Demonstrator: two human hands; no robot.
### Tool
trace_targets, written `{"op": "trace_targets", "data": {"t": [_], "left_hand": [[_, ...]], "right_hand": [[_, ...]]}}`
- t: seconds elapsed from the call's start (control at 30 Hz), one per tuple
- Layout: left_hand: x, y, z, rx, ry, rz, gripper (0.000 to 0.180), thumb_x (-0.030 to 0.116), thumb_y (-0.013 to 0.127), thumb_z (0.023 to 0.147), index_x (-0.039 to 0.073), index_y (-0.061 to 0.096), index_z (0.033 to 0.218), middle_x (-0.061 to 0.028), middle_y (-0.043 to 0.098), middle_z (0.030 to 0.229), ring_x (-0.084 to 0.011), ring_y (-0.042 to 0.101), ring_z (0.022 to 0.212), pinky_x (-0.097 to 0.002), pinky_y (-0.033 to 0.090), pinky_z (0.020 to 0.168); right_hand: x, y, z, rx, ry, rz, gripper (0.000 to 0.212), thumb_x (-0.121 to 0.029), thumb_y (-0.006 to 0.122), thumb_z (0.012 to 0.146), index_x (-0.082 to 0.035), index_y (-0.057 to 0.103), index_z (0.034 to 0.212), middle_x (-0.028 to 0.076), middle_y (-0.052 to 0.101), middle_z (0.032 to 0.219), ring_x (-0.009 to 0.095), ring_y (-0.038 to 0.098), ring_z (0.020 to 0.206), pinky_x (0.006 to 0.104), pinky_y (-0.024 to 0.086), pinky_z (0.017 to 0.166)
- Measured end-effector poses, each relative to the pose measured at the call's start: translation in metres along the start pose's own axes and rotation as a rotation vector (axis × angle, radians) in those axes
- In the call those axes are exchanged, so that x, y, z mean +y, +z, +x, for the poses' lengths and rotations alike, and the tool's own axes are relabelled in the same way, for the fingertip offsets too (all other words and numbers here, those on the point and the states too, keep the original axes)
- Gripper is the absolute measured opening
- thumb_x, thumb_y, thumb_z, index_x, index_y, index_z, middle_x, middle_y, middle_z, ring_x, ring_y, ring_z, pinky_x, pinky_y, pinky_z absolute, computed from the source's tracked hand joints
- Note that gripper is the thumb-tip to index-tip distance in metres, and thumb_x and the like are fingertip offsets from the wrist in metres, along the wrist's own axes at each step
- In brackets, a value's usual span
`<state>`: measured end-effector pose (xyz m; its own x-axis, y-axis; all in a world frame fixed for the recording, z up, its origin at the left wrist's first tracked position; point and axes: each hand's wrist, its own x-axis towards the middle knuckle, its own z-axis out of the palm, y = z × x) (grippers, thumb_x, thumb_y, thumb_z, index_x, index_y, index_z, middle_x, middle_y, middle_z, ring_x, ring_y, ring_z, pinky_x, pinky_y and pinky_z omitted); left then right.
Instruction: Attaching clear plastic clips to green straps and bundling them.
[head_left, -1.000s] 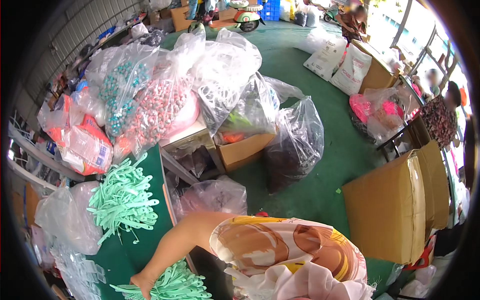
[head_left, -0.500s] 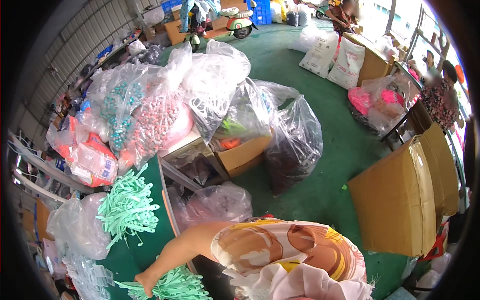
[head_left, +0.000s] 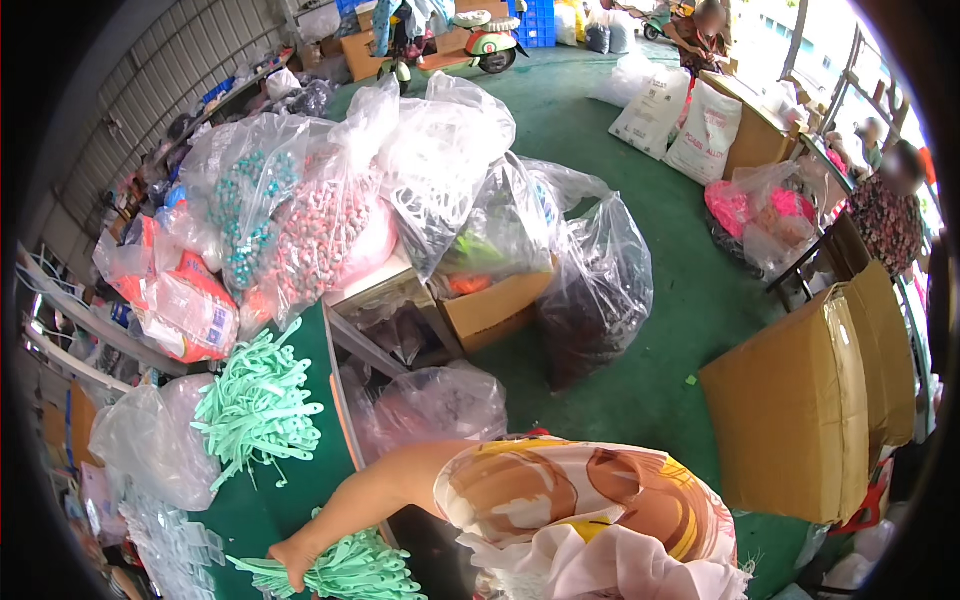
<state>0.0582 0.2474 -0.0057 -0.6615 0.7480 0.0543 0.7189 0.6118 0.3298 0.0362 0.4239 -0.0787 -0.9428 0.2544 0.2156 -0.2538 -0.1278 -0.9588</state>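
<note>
My right arm, in a white, brown and yellow patterned sleeve, reaches left over a dark green tabletop [head_left: 260, 512]. My right hand [head_left: 290, 562] is closed at the left part of a pile of mint-green plastic strips [head_left: 365, 568]. Strip ends stick out on both sides of its fingers; the fingertips are partly hidden. Farther back on the tabletop lies a larger heap of mint-green strips [head_left: 258, 405], several with looped or holed ends. My left hand does not show.
Clear plastic bags [head_left: 155, 445] and clear plastic pieces [head_left: 170, 540] lie along the table's left side. Large bags of small coloured parts [head_left: 325, 225] stand behind. A dark-filled bag [head_left: 600, 300] and a cardboard box [head_left: 790, 400] stand on the green floor. People sit at the far right.
The whole view has shifted slightly, so the background sits a little to the right. My right hand stays at the near pile of strips, in almost the same pose.
</note>
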Motion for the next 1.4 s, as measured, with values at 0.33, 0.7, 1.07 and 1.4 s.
{"op": "trace_targets", "data": {"t": [0.33,0.7,1.07,1.4], "left_hand": [[-0.042,0.028,0.021,0.015,0.030,0.091,0.045,0.019,0.068,0.074,0.007,0.059,0.117,-0.0162,0.065,0.090,-0.0267,0.060,0.069,-0.0374,0.048,0.066],[-0.032,0.008,0.016,0.241,0.365,0.527,0.033,0.024,0.065,0.074,0.008,0.064,0.102,-0.0157,0.064,0.094,-0.0293,0.062,0.073,-0.0411,0.049,0.063],[-0.065,0.024,0.027,0.203,0.266,0.303,0.024,0.020,0.067,0.068,0.004,0.070,0.085,-0.0204,0.063,0.078,-0.0351,0.060,0.073,-0.0424,0.048,0.069],[-0.037,0.013,0.015,0.165,0.244,0.224,0.018,0.014,0.064,0.072,-0.001,0.068,0.082,-0.0196,0.063,0.076,-0.0351,0.060,0.068,-0.0431,0.048,0.061]], "right_hand": [[0.004,-0.005,-0.003,0.007,-0.039,0.222,0.057,-0.001,0.080,0.046,0.003,0.059,0.099,0.010,0.064,0.086,0.019,0.060,0.080,0.0331,0.048,0.068],[-0.004,-0.010,-0.007,-0.011,0.014,0.081,0.056,-0.002,0.079,0.049,0.003,0.057,0.100,0.010,0.064,0.087,0.020,0.060,0.081,0.0341,0.047,0.068],[0.000,-0.010,-0.006,0.029,-0.002,0.046,0.058,-0.008,0.083,0.049,0.005,0.057,0.099,0.012,0.064,0.087,0.021,0.060,0.080,0.0356,0.048,0.066],[0.008,-0.010,-0.001,-0.008,-0.035,0.080,0.055,-0.008,0.084,0.048,0.004,0.059,0.096,0.013,0.064,0.085,0.021,0.060,0.078,0.0362,0.047,0.064]]}}
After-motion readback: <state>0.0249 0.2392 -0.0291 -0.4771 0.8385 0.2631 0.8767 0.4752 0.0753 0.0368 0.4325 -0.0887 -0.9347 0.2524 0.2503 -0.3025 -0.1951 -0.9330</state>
